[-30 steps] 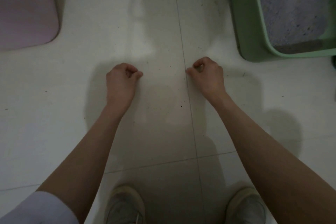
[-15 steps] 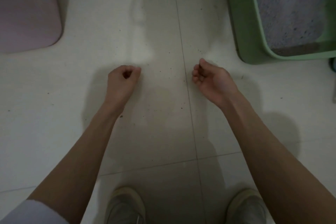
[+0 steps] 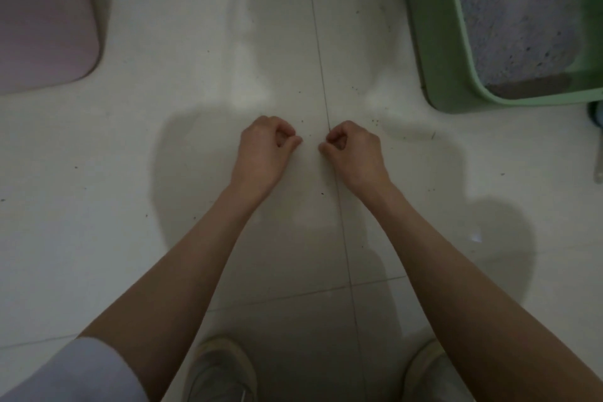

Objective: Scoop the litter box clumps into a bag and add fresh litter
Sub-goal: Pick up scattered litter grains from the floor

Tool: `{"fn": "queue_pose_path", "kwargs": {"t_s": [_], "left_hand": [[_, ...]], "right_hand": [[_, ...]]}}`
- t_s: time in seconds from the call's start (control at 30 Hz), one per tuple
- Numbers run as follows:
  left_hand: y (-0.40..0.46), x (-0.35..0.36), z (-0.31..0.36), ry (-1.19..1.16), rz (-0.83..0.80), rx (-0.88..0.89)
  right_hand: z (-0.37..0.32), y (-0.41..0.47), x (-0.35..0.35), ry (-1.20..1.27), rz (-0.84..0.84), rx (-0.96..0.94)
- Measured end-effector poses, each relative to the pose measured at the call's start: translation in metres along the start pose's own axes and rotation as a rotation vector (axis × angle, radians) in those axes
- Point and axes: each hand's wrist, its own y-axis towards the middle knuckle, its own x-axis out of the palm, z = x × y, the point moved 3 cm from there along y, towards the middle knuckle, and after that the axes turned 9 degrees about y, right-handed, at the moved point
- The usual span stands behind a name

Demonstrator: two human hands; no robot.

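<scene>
Both hands hang out over the white tile floor (image 3: 195,147), the left hand (image 3: 264,150) and the right hand (image 3: 354,153) near each other, each with its fingers curled into a loose fist and nothing in either that I can see. The green litter box (image 3: 430,42) sits on the floor off to the right and farther ahead, well apart from both hands, with pale grey litter (image 3: 509,16) heaped inside and a darker patch (image 3: 528,86) at the near edge. No scoop and no bag is in sight. I'd guess the plastic box is stiff but heavy with that much litter, so it is better left where it stands or taken by the thick rim. The litter looks loose and grainy, likely to spill, with specks already scattered on the tiles.
</scene>
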Motion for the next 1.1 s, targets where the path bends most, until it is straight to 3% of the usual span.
{"fn": "queue_pose_path", "kwargs": {"t_s": [0.2, 0.27, 0.33, 0.4, 0.43, 0.5, 0.6, 0.7, 0.77, 0.9, 1.1], "left_hand": [[0.001, 0.010, 0.006, 0.104, 0.028, 0.083], [0.002, 0.010, 0.008, 0.124, 0.021, 0.087], [0.003, 0.010, 0.009, 0.148, -0.005, 0.095], [0.005, 0.007, 0.009, 0.074, -0.010, 0.077], [0.006, 0.004, 0.007, -0.038, -0.003, 0.022], [0.008, -0.004, 0.000, -0.385, -0.008, -0.152], [0.009, -0.014, -0.007, -0.967, -0.034, -0.318], [0.013, -0.020, -0.011, -1.096, 0.010, -0.392], [0.014, -0.019, -0.013, -0.897, 0.040, -0.378], [0.013, -0.014, -0.007, -0.116, 0.079, -0.107], [0.014, -0.007, 0.001, 0.145, 0.065, 0.017]], "right_hand": [[-0.001, -0.001, 0.005, -0.066, -0.009, -0.066], [-0.001, 0.001, 0.001, 0.043, 0.010, -0.023], [0.004, 0.003, -0.008, 0.438, 0.053, 0.130], [0.010, 0.003, -0.014, 0.993, 0.047, 0.330], [0.012, 0.003, -0.015, 1.197, 0.027, 0.399], [0.014, 0.002, -0.017, 1.330, -0.006, 0.450], [0.009, 0.005, -0.018, 1.073, 0.025, 0.374], [0.001, 0.009, -0.017, 0.379, 0.050, 0.173], [-0.002, 0.011, -0.013, 0.182, 0.039, 0.102], [-0.005, 0.013, -0.005, 0.054, 0.042, 0.040], [-0.008, 0.015, -0.003, -0.048, 0.002, 0.032]]}}
